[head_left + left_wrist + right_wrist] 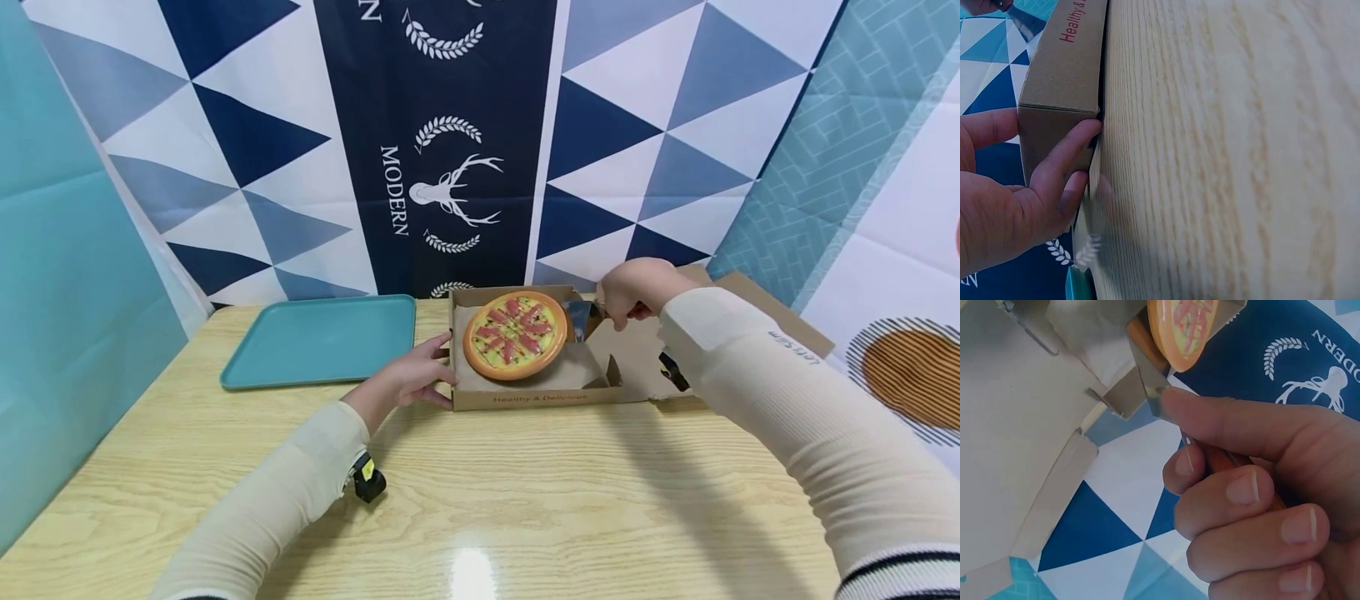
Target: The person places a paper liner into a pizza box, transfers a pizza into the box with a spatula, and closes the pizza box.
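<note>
pizza (516, 335) in open cardboard box (480, 401), left hand (412, 375) wide against it, right hand (636, 290) tight round spatula (578, 322)

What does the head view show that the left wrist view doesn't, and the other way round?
Only the head view: the pizza, the inside of the box and the left sleeve.
Only the left wrist view: the outer face of the box's left wall, seen close up.
Both: the left hand at the box, its printed front, the spatula, the right hand (just partly in the wrist view), the wooden table and patterned backdrop.
</note>
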`<state>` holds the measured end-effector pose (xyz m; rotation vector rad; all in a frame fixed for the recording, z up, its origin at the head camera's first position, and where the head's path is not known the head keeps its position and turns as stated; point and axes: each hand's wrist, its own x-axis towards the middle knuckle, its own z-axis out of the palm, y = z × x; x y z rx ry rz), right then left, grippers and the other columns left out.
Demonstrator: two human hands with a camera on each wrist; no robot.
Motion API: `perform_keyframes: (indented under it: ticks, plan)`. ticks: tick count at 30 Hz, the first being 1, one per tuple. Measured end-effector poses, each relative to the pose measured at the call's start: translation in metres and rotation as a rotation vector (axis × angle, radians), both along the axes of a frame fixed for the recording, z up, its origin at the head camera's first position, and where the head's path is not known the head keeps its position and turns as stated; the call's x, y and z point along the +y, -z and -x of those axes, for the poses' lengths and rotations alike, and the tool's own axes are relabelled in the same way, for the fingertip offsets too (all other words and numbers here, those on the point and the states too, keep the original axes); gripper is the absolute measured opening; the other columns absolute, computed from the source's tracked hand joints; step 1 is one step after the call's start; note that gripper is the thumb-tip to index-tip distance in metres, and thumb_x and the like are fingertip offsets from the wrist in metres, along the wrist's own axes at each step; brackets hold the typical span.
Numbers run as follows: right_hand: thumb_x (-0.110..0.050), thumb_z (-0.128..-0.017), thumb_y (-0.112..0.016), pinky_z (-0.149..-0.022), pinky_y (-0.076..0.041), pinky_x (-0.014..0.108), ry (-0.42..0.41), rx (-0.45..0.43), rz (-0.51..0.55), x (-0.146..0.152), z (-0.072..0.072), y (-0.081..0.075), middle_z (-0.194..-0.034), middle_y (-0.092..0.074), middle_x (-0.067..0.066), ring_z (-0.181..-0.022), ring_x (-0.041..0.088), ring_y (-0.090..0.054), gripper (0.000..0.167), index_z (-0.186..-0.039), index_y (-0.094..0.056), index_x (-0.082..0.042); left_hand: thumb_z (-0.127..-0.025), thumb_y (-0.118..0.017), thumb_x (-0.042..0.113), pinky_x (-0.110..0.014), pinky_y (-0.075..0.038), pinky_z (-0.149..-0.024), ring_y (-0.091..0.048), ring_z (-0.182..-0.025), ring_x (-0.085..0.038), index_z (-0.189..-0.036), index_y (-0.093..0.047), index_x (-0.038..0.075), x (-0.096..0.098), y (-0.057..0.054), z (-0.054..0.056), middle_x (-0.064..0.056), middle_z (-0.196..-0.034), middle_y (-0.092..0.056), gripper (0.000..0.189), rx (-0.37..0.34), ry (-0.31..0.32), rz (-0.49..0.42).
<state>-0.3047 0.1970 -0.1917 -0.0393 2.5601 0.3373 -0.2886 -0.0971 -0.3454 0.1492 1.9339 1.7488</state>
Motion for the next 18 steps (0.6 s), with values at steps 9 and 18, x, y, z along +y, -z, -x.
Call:
perform_keyframes:
  ticks: [9, 18]
  plan:
    - [-0.019, -0.091, -0.064, -0.069, -0.039, 0.035, -0.016, -0.009, -0.042, 0.006, -0.003, -0.005, -0.052, -0.041, -0.008, -0.050, 0.007, -0.040, 0.034, -0.060, -0.050, -0.023, -0.090, -0.052, -0.011, -0.048, -0.059, -0.073, -0.048, -0.126, -0.040, -0.159, -0.004, 0.020, 0.001, 0.001, 0.001, -0.015, -0.161, -0.010, 0.089, 0.001, 0.005, -0.007]
    - [-0.018, -0.091, -0.065, -0.068, -0.039, 0.034, -0.008, 0.001, -0.048, 0.013, -0.006, -0.007, -0.053, -0.041, -0.008, -0.050, 0.007, -0.039, 0.033, -0.060, -0.053, -0.023, -0.090, -0.050, -0.013, -0.046, -0.060, -0.068, -0.046, -0.128, -0.041, -0.159, -0.003, 0.019, 0.001, 0.002, 0.000, -0.017, -0.161, -0.009, 0.090, -0.001, -0.004, -0.017]
